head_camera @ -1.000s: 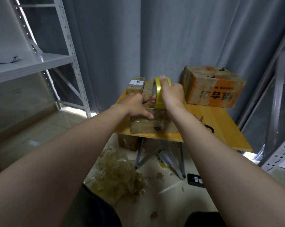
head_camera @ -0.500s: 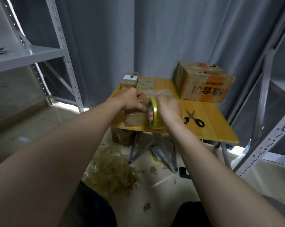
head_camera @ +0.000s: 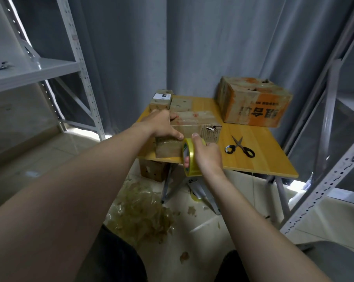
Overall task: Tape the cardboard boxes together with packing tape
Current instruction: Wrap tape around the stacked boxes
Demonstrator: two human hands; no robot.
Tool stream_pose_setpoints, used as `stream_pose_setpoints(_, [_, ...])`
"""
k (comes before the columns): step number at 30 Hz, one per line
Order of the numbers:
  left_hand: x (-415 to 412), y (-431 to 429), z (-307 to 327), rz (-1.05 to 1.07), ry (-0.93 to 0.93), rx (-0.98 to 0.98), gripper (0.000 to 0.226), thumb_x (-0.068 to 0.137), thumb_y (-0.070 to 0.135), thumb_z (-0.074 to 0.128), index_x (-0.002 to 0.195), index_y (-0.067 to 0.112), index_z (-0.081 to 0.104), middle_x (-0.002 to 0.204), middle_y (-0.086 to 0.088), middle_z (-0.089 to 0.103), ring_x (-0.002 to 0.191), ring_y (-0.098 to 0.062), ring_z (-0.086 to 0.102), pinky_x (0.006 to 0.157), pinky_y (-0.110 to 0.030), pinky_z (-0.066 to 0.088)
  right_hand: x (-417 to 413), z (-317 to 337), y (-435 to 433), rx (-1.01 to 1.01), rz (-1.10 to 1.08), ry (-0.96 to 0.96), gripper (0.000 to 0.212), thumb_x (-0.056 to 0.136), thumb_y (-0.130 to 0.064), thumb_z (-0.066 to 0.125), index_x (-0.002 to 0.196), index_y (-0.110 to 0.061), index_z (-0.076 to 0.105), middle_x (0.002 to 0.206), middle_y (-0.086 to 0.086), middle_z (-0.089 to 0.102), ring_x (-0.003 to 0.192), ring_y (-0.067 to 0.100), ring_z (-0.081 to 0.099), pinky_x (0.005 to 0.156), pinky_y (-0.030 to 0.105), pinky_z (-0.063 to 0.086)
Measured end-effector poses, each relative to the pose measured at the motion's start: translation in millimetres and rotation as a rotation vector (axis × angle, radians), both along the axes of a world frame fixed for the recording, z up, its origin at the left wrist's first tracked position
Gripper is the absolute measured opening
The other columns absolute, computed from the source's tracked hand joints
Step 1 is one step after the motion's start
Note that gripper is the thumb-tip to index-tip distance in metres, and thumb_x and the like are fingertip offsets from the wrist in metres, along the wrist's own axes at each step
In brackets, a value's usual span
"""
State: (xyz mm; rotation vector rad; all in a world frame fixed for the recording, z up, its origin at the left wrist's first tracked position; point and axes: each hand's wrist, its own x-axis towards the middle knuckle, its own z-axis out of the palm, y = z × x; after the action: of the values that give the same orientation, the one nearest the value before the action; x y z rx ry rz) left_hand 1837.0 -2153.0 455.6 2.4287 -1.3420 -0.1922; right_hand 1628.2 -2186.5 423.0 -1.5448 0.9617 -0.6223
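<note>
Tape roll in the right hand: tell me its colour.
Yellow. The tape roll shows best in the head view, the only one, gripped by the right hand.

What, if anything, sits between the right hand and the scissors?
Nothing visible. The right hand grips the tape roll at the near edge of the table. The scissors lie to its right, with only bare wood between. The hand is full, though.
</note>
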Motion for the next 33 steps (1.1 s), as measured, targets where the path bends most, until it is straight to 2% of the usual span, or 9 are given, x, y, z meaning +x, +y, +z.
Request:
stream_pose_setpoints(4, [3, 2, 1, -0.046, 0.006, 0.025, 0.123, 0.054, 0.073, 0.085, 0.157, 0.022, 0.043, 0.156, 0.0, 0.051, 0.144, -0.031, 0.042, 0.116, -0.05, 0.04, 3, -11, -1, -0.012, -0.015, -0.003, 0.057, 0.103, -0.056, 0.05, 0.091, -0.005, 0.074, 0.058, 0.005, 0.072, 0.049, 0.02, 0.071, 0.058, 0.032, 0.062])
stream_pose_setpoints(8, [9, 6, 4, -0.082, 0.002, 0.01, 0.11, 0.066, 0.065, 0.088, 0.157, 0.019, 0.044, 0.157, 0.004, 0.05, 0.144, -0.024, 0.045, 0.118, -0.041, 0.038, 3, -19, 0, 0.037, 0.014, -0.053, 0.058, 0.102, -0.055, 0.052, 0.093, -0.002, 0.075, 0.061, 0.009, 0.072, 0.052, 0.025, 0.072, 0.065, 0.04, 0.064])
stream_pose_setpoints(11, [10, 5, 10, -0.096, 0.016, 0.031, 0.107, 0.066, 0.063, 0.088, 0.155, 0.02, 0.048, 0.158, 0.006, 0.049, 0.144, -0.02, 0.046, 0.118, -0.036, 0.038, 3, -12, -2, 0.087, 0.032, -0.046, 0.055, 0.102, -0.053, 0.054, 0.094, -0.002, 0.074, 0.063, 0.012, 0.074, 0.053, 0.026, 0.073, 0.06, 0.036, 0.062])
stream_pose_setpoints(15, [10, 2, 22, -0.089, 0.08, 0.068, 0.095, 0.066, 0.062, 0.089, 0.148, 0.025, 0.057, 0.139, 0.009, 0.063, 0.124, -0.019, 0.06, 0.102, -0.036, 0.053, -2, 14, -4, 0.077, 0.069, -0.052, 0.046, 0.103, -0.05, 0.054, 0.099, -0.007, 0.069, 0.067, 0.012, 0.075, 0.059, 0.028, 0.075, 0.064, 0.038, 0.064])
stream_pose_setpoints(19, [12, 2, 44, -0.089, 0.225, 0.16, 0.071, 0.07, 0.059, 0.089, 0.133, 0.033, 0.069, 0.128, 0.007, 0.068, 0.109, -0.018, 0.068, 0.094, -0.046, 0.061, -12, 40, -3, 0.067, 0.148, -0.114, 0.039, 0.104, -0.044, 0.054, 0.104, -0.007, 0.066, 0.067, 0.014, 0.076, 0.055, 0.026, 0.074, 0.049, 0.029, 0.059])
stream_pose_setpoints(23, [15, 4, 51, -0.052, 0.374, 0.153, 0.04, 0.079, 0.053, 0.086, 0.112, 0.032, 0.078, 0.107, 0.001, 0.077, 0.093, -0.022, 0.075, 0.07, -0.041, 0.065, -8, 55, -1, 0.05, 0.155, -0.216, 0.039, 0.105, -0.04, 0.055, 0.108, -0.004, 0.069, 0.072, 0.015, 0.076, 0.06, 0.031, 0.073, 0.063, 0.039, 0.064])
stream_pose_setpoints(27, [18, 8, 41, 0.037, 0.417, 0.017, 0.032, 0.085, 0.057, 0.078, 0.101, 0.029, 0.078, 0.092, 0.004, 0.075, 0.087, -0.018, 0.072, 0.059, -0.031, 0.057, 8, 60, -3, 0.054, 0.163, -0.341, 0.026, 0.104, -0.028, 0.058, 0.101, -0.007, 0.072, 0.077, 0.017, 0.075, 0.067, 0.032, 0.068, 0.078, 0.05, 0.06])
stream_pose_setpoints(30, [20, 6, 29, 0.12, 0.421, -0.134, 0.037, 0.082, 0.059, 0.08, 0.1, 0.027, 0.076, 0.091, 0.003, 0.074, 0.084, -0.018, 0.072, 0.053, -0.028, 0.055, 23, 57, -12, -0.094, 0.099, -0.327, 0.03, 0.103, -0.038, 0.059, 0.093, -0.014, 0.074, 0.073, 0.007, 0.077, 0.068, 0.023, 0.073, 0.077, 0.037, 0.061])
stream_pose_setpoints(33, [19, -1, 22, 0.137, 0.333, -0.255, 0.03, 0.087, 0.049, 0.079, 0.1, 0.022, 0.076, 0.094, 0.0, 0.074, 0.085, -0.021, 0.072, 0.056, -0.031, 0.056, 40, 53, -26, -0.304, 0.039, -0.259, 0.044, 0.102, -0.052, 0.056, 0.089, -0.015, 0.076, 0.069, 0.0, 0.076, 0.066, 0.011, 0.073, 0.062, 0.022, 0.053])
